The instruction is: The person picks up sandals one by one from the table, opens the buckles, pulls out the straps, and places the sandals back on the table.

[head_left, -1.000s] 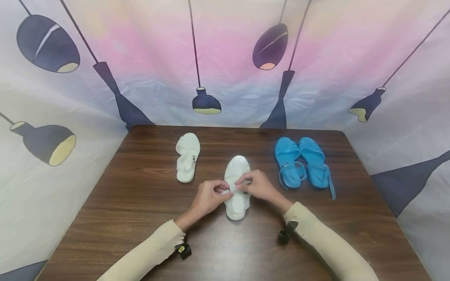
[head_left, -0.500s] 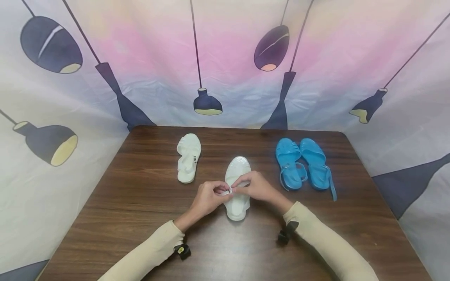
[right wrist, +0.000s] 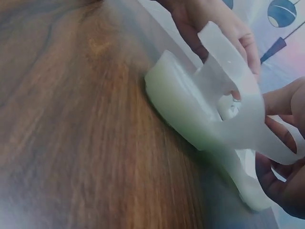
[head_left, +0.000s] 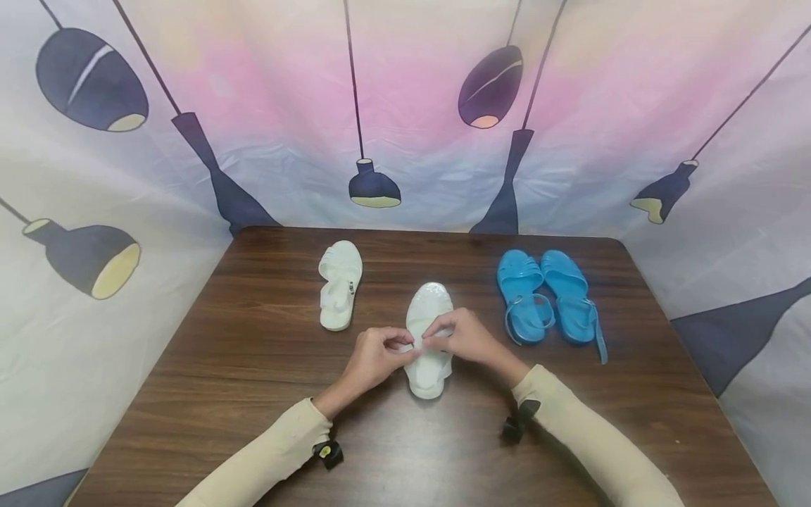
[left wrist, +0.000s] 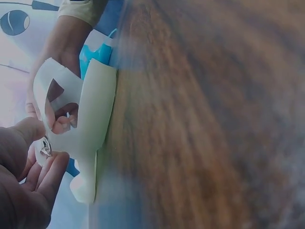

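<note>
A white sandal (head_left: pixel 429 303) lies on the table in the middle, toe pointing away, with both hands over its ankle strap. My left hand (head_left: pixel 378 354) pinches the small metal buckle (left wrist: pixel 45 147) between thumb and fingers on the sandal's left side. From the right, my right hand (head_left: pixel 467 338) pinches the ankle strap, its fingertips right beside the left ones. In the right wrist view the strap (right wrist: pixel 279 145) runs in a loop to the right hand (right wrist: pixel 288 186). Fingers hide the strap's end in the head view.
Another white sandal (head_left: pixel 341 282), its buckle fastened to a strap, lies farther back on the left. Two blue sandals (head_left: pixel 521 282) stand side by side at the right. The brown wooden table (head_left: pixel 253 422) meets a printed cloth backdrop (head_left: pixel 418 141) behind.
My right fingertips moved left to the buckle, then drew back slightly to the right. My left hand keeps its pinch, and the sandals stay in place.
</note>
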{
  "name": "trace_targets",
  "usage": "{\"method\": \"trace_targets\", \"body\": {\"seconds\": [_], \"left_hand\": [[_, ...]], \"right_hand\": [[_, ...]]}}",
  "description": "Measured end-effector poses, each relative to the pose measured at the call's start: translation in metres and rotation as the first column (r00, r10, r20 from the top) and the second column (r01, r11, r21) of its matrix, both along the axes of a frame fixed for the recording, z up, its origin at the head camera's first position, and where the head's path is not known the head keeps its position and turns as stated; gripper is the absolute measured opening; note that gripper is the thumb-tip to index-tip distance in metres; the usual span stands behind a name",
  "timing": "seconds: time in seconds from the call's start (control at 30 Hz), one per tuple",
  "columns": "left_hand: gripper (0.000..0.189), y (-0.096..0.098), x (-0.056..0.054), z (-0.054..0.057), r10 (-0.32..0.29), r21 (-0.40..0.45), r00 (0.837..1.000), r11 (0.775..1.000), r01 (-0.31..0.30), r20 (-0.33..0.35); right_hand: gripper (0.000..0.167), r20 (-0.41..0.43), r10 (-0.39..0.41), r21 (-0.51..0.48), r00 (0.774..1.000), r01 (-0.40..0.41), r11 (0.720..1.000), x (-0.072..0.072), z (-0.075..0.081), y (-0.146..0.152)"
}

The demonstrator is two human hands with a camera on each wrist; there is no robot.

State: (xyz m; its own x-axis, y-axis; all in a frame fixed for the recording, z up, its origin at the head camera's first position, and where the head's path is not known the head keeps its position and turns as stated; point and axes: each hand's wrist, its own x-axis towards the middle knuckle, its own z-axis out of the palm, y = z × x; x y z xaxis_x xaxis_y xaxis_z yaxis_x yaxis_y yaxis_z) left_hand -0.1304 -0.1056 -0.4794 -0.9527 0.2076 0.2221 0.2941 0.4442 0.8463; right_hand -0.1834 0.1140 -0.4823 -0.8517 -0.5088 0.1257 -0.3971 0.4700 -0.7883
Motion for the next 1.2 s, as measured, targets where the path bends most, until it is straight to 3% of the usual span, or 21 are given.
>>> {"method": "trace_targets", "body": {"seconds": [0.5,0.93,1.2], "left_hand": [[0.014,-0.003,0.002,0.002,0.007,0.062,0.996,0.998,-0.013,0.087],[0.014,-0.002,0.001,0.002,-0.002,0.102,0.993,0.995,-0.011,0.122],[0.013,-0.008,0.0,-0.001,-0.006,0.105,0.989,0.994,-0.01,0.15]], "right_hand": [[0.006,0.021,-0.074,-0.008,0.997,0.074,0.997,-0.005,0.012,0.02],[0.006,0.077,-0.048,-0.096,0.996,0.056,0.994,-0.007,0.015,0.026],[0.014,0.114,-0.136,-0.117,0.984,0.149,0.982,-0.012,0.019,0.034]]}}
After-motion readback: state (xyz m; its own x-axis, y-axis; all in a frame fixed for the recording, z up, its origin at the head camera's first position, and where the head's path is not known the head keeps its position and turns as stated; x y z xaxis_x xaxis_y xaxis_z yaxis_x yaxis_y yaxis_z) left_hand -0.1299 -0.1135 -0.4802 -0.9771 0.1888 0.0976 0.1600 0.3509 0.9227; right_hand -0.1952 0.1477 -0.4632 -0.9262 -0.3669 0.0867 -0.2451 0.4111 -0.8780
